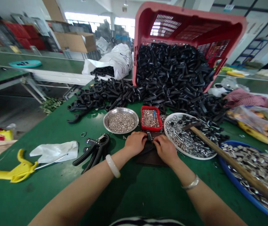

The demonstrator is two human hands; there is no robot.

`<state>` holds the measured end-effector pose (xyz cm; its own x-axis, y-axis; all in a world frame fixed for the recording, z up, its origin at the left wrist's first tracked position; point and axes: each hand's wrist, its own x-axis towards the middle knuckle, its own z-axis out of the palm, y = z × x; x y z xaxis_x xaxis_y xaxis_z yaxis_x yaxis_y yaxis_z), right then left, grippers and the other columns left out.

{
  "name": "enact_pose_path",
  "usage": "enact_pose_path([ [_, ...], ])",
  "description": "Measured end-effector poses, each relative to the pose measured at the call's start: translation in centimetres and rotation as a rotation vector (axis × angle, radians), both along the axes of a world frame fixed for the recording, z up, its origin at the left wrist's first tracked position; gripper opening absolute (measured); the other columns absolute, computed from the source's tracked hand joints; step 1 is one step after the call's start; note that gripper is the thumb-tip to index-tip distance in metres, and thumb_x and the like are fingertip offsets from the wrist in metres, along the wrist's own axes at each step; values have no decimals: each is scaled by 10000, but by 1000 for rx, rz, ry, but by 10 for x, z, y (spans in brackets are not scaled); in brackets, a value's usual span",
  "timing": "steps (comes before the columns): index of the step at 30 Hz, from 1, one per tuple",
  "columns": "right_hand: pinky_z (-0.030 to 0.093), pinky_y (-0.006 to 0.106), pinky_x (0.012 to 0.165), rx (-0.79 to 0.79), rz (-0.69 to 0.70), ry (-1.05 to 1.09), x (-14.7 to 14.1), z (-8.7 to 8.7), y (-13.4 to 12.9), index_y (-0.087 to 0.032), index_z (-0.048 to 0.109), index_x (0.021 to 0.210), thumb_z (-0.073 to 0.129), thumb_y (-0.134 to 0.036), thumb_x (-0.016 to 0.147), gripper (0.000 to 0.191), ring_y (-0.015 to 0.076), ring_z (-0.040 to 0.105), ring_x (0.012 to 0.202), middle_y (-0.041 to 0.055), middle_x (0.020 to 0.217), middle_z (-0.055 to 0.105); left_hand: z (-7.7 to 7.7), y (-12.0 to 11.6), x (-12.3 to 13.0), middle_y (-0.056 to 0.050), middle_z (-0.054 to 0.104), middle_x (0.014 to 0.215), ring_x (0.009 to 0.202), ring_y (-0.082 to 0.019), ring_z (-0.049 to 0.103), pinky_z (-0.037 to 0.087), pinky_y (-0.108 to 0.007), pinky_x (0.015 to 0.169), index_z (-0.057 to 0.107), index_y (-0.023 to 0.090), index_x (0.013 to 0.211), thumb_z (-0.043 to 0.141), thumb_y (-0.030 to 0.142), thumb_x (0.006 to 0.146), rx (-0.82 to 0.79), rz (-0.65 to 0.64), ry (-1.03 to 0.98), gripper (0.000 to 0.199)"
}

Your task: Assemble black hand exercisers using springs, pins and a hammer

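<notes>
Metal fitting [149, 136] is being pinched at the centre of the green table [18, 191], with only its far end showing past the fingertips, so its long axis cannot be told for certain. Both the left-hand grip [135, 143] and the right-hand grip [165, 150] are being held narrow around it, above a dark pad [150, 158], and the left appears marginally nearer. A red tray of pins [151, 107] is being left just beyond the hands, on the far side. A steel bowl of rivets [121, 109] is being left far left, a white plate of metal parts [169, 119] right, and black-handled pliers [93, 152] left.
</notes>
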<state>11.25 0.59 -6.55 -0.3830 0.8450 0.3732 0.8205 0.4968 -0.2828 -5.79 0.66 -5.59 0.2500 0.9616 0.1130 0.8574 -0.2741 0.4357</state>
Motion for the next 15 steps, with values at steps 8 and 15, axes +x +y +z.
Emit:
enact_pose_path([
  [8,418,306,671,111,-27,-213,-10,7,-4,-174,555,779,432,-149,817,131,203,527,764,87,768,568,0,-4,1,-58,626,1013,939,-226,534,443,-368,783,595,229,1031,445,283,823,-13,49,-45,261],
  [15,429,322,639,175,29,-463,-19,13,-12,-149,581,831,396,-50,775,217,241,500,814,141,854,570,0,-7,1,-39,632,1001,909,-223,547,452,-348,731,605,244,1005,451,286,821,7,65,-48,243],
])
